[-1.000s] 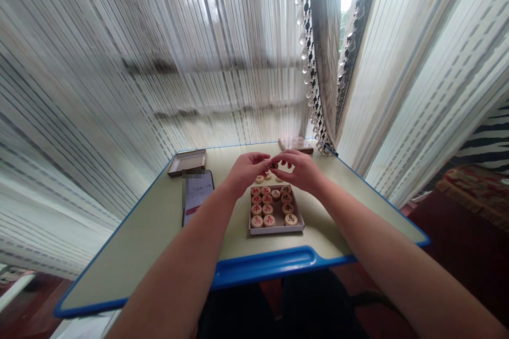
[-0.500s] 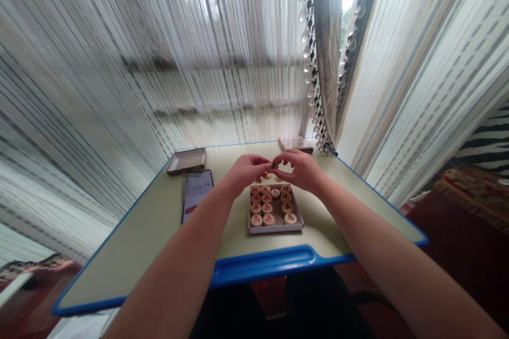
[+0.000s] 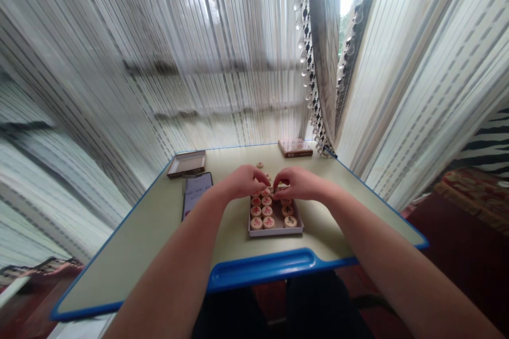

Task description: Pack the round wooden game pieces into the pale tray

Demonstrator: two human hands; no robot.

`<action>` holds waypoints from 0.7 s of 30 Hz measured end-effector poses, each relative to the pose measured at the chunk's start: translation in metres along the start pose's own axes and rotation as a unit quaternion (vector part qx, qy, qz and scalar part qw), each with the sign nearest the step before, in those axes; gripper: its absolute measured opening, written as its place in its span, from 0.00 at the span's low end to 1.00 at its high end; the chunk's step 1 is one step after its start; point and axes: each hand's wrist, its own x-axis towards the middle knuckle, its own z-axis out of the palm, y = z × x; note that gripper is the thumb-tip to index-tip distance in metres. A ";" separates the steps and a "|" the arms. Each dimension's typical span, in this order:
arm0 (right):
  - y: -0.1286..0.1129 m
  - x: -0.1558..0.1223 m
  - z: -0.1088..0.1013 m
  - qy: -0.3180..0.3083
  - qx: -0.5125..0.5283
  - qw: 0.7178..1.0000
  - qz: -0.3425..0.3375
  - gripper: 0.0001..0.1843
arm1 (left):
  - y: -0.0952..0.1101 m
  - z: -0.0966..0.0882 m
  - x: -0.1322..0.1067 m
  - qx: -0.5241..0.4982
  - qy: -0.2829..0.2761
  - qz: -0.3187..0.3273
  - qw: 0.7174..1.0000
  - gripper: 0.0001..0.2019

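A shallow cardboard box [image 3: 277, 232] of round wooden xiangqi pieces lies in front of me. Red-marked pieces such as this soldier piece [image 3: 269, 222] fill its two left columns. Black-marked ones, among them a horse piece [image 3: 290, 221], line the right side; the column between has a gap at the near end. Over the far end of that gap column, my right hand [image 3: 296, 184] pinches a piece that its fingers largely hide. My left hand [image 3: 248, 181] hovers at the box's far left corner, thumb and fingers curved but apart, close to the red pieces.
Beyond the box sit loose pieces, one being this piece [image 3: 260, 164]. A phone [image 3: 198, 189] lies to the left, with an open box lid [image 3: 186, 163] behind it. A closed flat box [image 3: 295, 148] is at the back right. A blue rim [image 3: 262, 270] edges the table.
Both hands have come down and nearer from behind the box to its far end. The piece held between them is now at the right fingertips, and the hands have parted slightly.
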 end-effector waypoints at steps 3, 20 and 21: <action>0.003 0.001 0.002 -0.002 -0.004 1.000 0.024 0.12 | 0.001 0.004 0.001 0.010 -0.008 0.025 1.000 0.11; -0.003 0.000 0.003 -0.021 -0.002 0.998 0.061 0.10 | 0.001 0.012 0.002 0.091 -0.052 0.044 0.994 0.14; -0.003 0.000 0.003 -0.021 -0.002 0.998 0.062 0.10 | 0.002 0.012 0.001 0.095 -0.052 0.045 0.993 0.14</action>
